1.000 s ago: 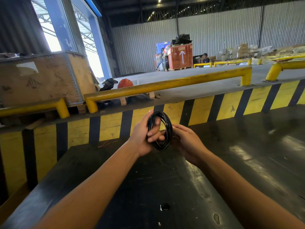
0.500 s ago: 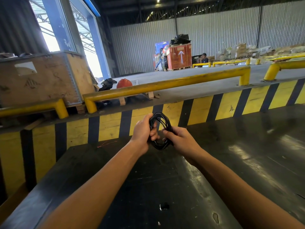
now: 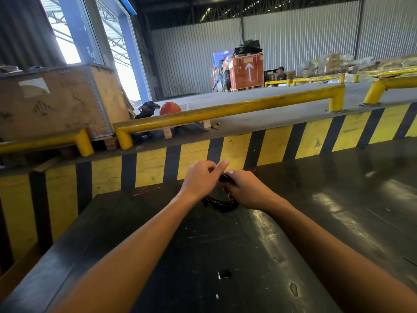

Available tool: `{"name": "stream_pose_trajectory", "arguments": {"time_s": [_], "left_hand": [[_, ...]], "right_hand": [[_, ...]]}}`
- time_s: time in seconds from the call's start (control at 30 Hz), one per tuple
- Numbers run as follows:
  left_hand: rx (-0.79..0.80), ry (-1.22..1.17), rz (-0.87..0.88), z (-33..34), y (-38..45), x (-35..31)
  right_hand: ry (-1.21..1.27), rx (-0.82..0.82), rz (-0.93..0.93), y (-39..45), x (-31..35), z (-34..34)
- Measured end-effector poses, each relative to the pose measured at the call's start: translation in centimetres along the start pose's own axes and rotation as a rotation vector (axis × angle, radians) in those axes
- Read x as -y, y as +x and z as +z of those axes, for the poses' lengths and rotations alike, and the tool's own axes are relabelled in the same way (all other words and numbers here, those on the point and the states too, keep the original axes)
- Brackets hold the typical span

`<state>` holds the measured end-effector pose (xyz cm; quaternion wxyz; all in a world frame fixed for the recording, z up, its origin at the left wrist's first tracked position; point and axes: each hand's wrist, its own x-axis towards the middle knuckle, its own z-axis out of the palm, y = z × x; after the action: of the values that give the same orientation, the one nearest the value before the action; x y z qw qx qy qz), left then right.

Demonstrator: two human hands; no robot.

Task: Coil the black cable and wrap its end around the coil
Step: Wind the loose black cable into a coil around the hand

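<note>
The black cable is wound into a small coil, held between both hands just above the dark table top. My left hand grips the coil's left side from above, its index finger stretched out to the right. My right hand is closed on the coil's upper right part. Only the coil's lower arc and a short piece between the hands show; the rest, including the cable's end, is hidden by the fingers.
A yellow-and-black striped wall rises right behind the table. Above it run yellow guard rails. A wooden crate stands at the far left, an orange helmet beside it. A person sits far back near red crates.
The coil has tipped from upright, facing me, to lower and flatter over the table. Both hands dropped and closed over its top; my left index finger now sticks out.
</note>
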<state>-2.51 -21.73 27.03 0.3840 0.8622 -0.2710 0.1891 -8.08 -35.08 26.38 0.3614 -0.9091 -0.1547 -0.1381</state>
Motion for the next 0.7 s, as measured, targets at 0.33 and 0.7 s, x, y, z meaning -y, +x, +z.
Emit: {"name": "stream_pose_trajectory", "arguments": {"time_s": [0.33, 0.7], "left_hand": [[0.049, -0.209, -0.309, 1.3, -2.3, 4.6], [0.144, 0.035, -0.429, 4.2, -8.7, 11.9]], "right_hand": [[0.228, -0.24, 0.091, -2.0, -3.9, 6.9], [0.431, 0.24, 0.293, -2.5, -9.4, 13.8]]}}
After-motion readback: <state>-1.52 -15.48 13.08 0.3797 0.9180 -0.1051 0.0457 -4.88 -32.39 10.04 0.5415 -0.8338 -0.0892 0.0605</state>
